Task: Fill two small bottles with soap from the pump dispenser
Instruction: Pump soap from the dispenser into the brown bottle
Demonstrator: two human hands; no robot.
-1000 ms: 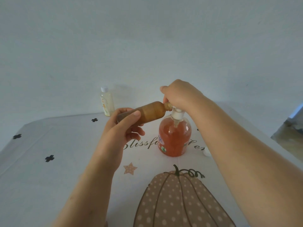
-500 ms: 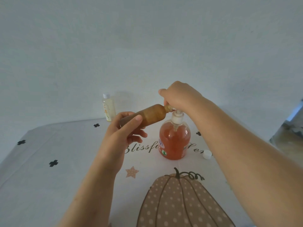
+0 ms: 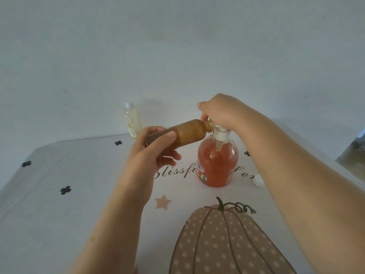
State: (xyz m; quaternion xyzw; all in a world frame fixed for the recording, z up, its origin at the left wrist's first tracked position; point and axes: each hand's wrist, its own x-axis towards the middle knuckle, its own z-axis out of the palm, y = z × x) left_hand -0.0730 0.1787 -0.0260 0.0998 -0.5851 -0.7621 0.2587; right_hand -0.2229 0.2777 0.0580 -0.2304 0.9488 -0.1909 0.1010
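Observation:
My left hand (image 3: 152,153) grips a small brown bottle (image 3: 185,133), held nearly on its side with its neck at the pump spout. The pump dispenser (image 3: 217,165), clear with orange soap and a white pump collar, stands on the table in the middle. My right hand (image 3: 221,111) covers the pump head from above, fingers curled over it; the spout itself is hidden. A second small bottle (image 3: 132,120), pale yellow with a white cap, stands upright at the table's far edge by the wall.
A white tablecloth (image 3: 59,214) with black crosses, lettering and a dotted pumpkin print covers the table. A small white cap (image 3: 258,182) lies right of the dispenser, beside my right forearm. A plain wall rises behind; floor shows at the far right.
Both hands stay at the pump with the brown bottle's neck at the spout. The pump head sat lower a second ago and stands slightly higher now; the view shifted a little.

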